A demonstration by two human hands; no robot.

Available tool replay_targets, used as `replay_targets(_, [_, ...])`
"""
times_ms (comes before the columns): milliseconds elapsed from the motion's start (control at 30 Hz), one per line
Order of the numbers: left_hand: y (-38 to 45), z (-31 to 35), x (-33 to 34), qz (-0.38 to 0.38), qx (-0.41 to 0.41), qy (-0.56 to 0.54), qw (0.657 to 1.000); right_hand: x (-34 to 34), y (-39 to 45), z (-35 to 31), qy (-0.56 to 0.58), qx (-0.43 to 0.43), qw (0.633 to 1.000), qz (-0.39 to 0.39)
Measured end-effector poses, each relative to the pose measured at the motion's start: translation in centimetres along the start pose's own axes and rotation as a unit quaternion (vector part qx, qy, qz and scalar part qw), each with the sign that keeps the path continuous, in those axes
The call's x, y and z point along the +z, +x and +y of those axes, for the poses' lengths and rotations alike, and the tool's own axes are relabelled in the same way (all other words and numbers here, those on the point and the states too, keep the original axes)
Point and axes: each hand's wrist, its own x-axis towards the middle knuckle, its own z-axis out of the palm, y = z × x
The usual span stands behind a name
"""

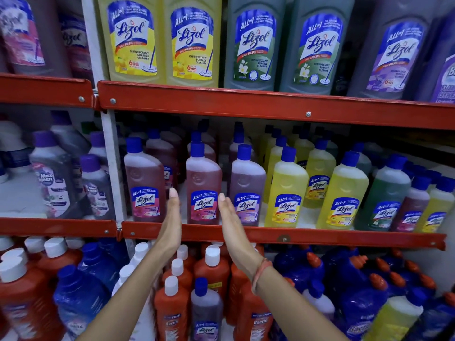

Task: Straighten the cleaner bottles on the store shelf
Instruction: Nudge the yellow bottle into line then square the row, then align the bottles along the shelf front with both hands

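A pink Lizol cleaner bottle with a blue cap stands upright at the front of the middle shelf. My left hand is held flat and open just left of it, fingers pointing up. My right hand is flat and open just right of the bottle, palm facing it. Neither hand grips the bottle; whether they touch it I cannot tell. Another pink bottle stands to the left, a purple bottle to the right, then yellow bottles.
Large yellow, green and purple Lizol bottles fill the top shelf. A white upright post divides the shelving; Max Kleen bottles stand left of it. Red and blue bottles with white and orange caps crowd the bottom shelf.
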Motion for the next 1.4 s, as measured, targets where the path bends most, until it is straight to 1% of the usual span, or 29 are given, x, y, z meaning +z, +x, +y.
replay_targets(133, [-0.8,0.6,0.7,-0.049,0.015,0.009,0.999,1.4,2.2,-0.2,-0.010,0.049,0.999,0.017])
replay_targets(233, [-0.5,0.3,0.5,-0.083,0.027,0.046,0.995,2.3,3.8,1.2,-0.010,0.050,0.999,0.019])
replay_targets(400, [0.7,-0.7,-1.4,-0.116,0.029,0.059,0.991,2.7,5.2,2.8,-0.011,0.072,0.997,0.000])
replay_targets(500, [1.4,-0.8,-2.2,-0.116,0.017,0.072,0.991,2.8,5.5,3.1,-0.020,0.072,0.997,-0.018])
replay_targets(633, [1.7,-0.2,-1.8,-0.098,-0.018,0.021,0.995,2.8,5.2,2.6,-0.019,0.064,0.998,-0.016])
replay_targets(700, [1.0,0.4,-1.8,-0.112,-0.042,0.010,0.993,2.8,5.2,2.6,-0.021,0.063,0.998,-0.013])
replay_targets(933, [1.5,0.1,-2.5,-0.132,-0.041,-0.027,0.990,2.7,5.1,2.5,-0.019,0.057,0.998,0.000])
replay_targets(1100, [2.5,-0.5,-2.9,-0.133,-0.038,0.013,0.990,2.9,5.8,3.4,-0.024,0.059,0.998,0.007])
replay_targets(1200, [1.8,-0.2,-3.1,-0.156,-0.005,0.063,0.986,3.0,5.7,3.5,-0.030,0.065,0.997,0.005])
replay_targets(1333, [1.4,-0.3,-3.2,-0.151,-0.006,0.070,0.986,2.9,5.3,3.4,-0.051,0.062,0.997,-0.008])
replay_targets(1400, [1.6,-0.7,-3.3,-0.140,-0.007,0.076,0.987,2.4,4.0,2.4,-0.069,0.042,0.997,-0.017])
